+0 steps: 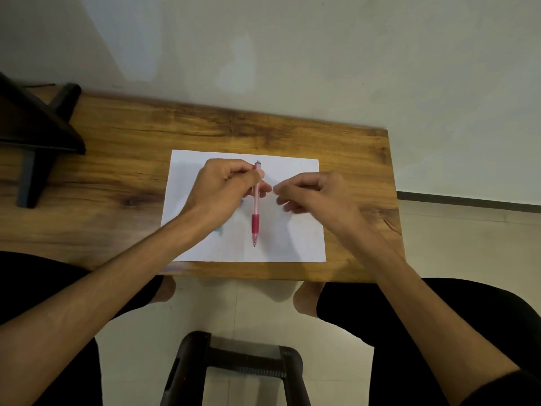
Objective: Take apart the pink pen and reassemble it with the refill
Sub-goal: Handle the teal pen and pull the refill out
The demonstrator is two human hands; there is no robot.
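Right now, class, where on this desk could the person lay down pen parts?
Bare white paper lies right of the pink pen, under the right hand. Bare wooden desk runs from the paper's left edge to the dark stand. It is crowded under the left hand, where something blue peeks out.

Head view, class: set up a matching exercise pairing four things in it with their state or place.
Things:
1. pink pen
2. left hand
3. right hand
4. white paper

States:
A. lies flat on the wooden table
B. fingers curled, holding nothing visible
C. upright, tip pointing down towards the paper
D. pinches the pen's upper barrel

Pairs: 1-C, 2-D, 3-B, 4-A
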